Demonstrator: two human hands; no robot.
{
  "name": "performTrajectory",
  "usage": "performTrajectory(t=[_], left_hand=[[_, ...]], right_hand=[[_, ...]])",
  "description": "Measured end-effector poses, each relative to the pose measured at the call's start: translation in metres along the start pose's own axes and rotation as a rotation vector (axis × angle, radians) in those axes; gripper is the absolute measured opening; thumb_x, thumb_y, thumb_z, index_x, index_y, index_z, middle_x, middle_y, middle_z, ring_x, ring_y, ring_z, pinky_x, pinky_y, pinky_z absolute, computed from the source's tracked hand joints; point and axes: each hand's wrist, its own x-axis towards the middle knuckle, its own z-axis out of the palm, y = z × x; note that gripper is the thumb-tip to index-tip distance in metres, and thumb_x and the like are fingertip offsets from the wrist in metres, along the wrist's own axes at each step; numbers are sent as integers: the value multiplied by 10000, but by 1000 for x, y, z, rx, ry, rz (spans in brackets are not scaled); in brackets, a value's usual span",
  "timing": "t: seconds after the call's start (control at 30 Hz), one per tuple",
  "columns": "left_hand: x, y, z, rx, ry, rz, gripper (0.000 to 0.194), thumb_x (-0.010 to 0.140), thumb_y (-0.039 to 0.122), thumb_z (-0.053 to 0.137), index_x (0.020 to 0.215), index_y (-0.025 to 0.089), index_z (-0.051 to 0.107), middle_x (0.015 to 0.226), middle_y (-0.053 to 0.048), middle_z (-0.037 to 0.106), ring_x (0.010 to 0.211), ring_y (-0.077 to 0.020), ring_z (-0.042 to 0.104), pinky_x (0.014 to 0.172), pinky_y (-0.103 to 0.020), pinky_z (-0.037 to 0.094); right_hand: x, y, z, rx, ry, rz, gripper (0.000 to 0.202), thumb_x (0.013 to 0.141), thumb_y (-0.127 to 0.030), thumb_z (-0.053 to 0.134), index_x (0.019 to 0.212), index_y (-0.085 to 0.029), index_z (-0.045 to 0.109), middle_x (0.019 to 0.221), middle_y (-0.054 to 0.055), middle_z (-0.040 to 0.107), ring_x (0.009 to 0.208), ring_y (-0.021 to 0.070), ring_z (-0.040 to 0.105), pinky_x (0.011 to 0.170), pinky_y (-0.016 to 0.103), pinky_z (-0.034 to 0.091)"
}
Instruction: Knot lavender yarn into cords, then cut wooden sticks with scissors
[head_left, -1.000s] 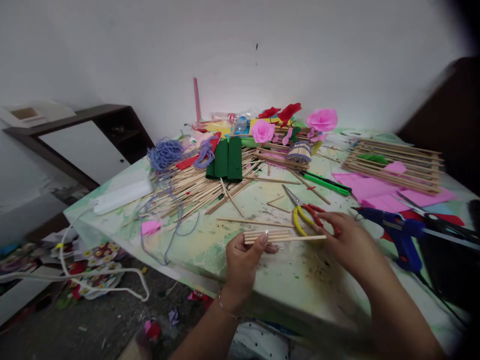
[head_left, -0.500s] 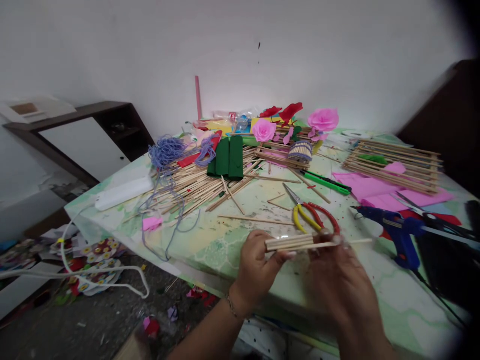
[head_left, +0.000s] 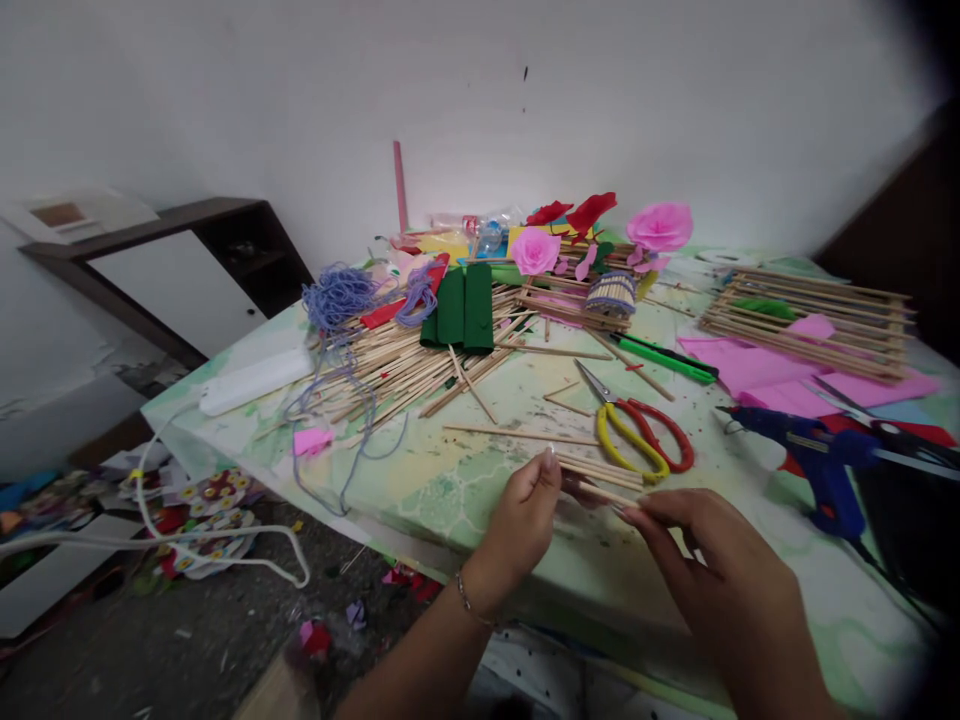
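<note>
My left hand, with a bracelet on its wrist, grips several short wooden sticks lying side by side above the table's front part. My right hand pinches the right end of one wooden stick just below that row; its left end reaches my left hand's fingers. Scissors with yellow and red handles lie just beyond the sticks, blades partly open. Behind my hands a single long stick rests on the cloth. How the held sticks are joined, I cannot tell.
A blue glue gun lies at the right, near a stick rack on pink paper. Further back are a stick pile, green rolls, purple yarn, a green cutter and paper flowers. A white power strip sits left.
My right hand has drawn back toward the right and lower, now pinching the single stick's end. That stick has shifted below the row. The view has moved slightly.
</note>
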Motion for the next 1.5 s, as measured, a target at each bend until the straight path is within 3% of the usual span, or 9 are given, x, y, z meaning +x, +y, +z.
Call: performTrajectory(t=[0.13, 0.27, 0.37, 0.6, 0.77, 1.07, 1.33, 1.5], left_hand=[[-1, -2, -2, -5, 23, 0, 481, 866, 576, 438, 796, 160, 669, 809, -44, 712, 878, -184, 644, 860, -258, 478], [-1, 3, -1, -23, -59, 9, 475, 888, 558, 406, 804, 157, 646, 835, -54, 705, 879, -181, 645, 871, -268, 473], [-1, 4, 0, -28, -149, -4, 354, 839, 500, 550, 834, 151, 611, 845, -63, 695, 828, -173, 649, 811, -274, 491], [0, 2, 0, -16, -119, -11, 328, 826, 462, 586, 818, 134, 599, 789, -72, 700, 766, -170, 664, 752, -272, 507], [0, 11, 1, -90, -71, -25, 341, 818, 465, 593, 824, 124, 605, 740, -88, 727, 720, -192, 694, 732, -284, 519], [-3, 12, -1, -112, -123, -26, 319, 822, 438, 604, 851, 121, 610, 771, -104, 743, 770, -216, 712, 778, -304, 516], [-6, 15, 0, -79, -143, 15, 275, 850, 401, 575, 818, 131, 615, 791, -97, 741, 773, -191, 701, 785, -293, 521], [-5, 12, -1, -80, -164, -50, 334, 761, 425, 684, 893, 125, 617, 859, -107, 743, 806, -199, 707, 743, -269, 537]], right_hand=[[4, -4, 6, -31, 29, -125, 26, 846, -186, 596, 828, -202, 588, 908, 59, 589, 827, 167, 567, 715, 303, 480], [7, -4, 9, -57, 55, -108, 38, 824, -184, 618, 794, -203, 605, 888, 60, 553, 800, 174, 536, 670, 311, 461], [9, -3, 10, -48, 80, -121, 42, 809, -178, 638, 786, -193, 606, 849, 55, 554, 782, 175, 530, 679, 317, 455], [10, -5, 12, -33, 107, -89, 99, 820, -228, 641, 885, -187, 579, 876, 62, 581, 820, 187, 556, 743, 334, 464], [3, 4, 5, -92, 134, 49, 214, 828, -342, 627, 965, -180, 598, 954, 96, 616, 914, 242, 562, 813, 391, 431], [-18, 15, 0, 259, 115, 419, 113, 794, -359, 659, 791, -247, 674, 828, 7, 678, 759, 174, 616, 697, 296, 473], [-17, 16, -1, 262, 69, 384, 82, 791, -340, 667, 778, -263, 693, 790, 0, 682, 769, 171, 602, 689, 291, 455], [-18, 16, -1, 270, 73, 383, 72, 791, -331, 673, 775, -264, 696, 771, 1, 678, 767, 174, 589, 689, 300, 447]])
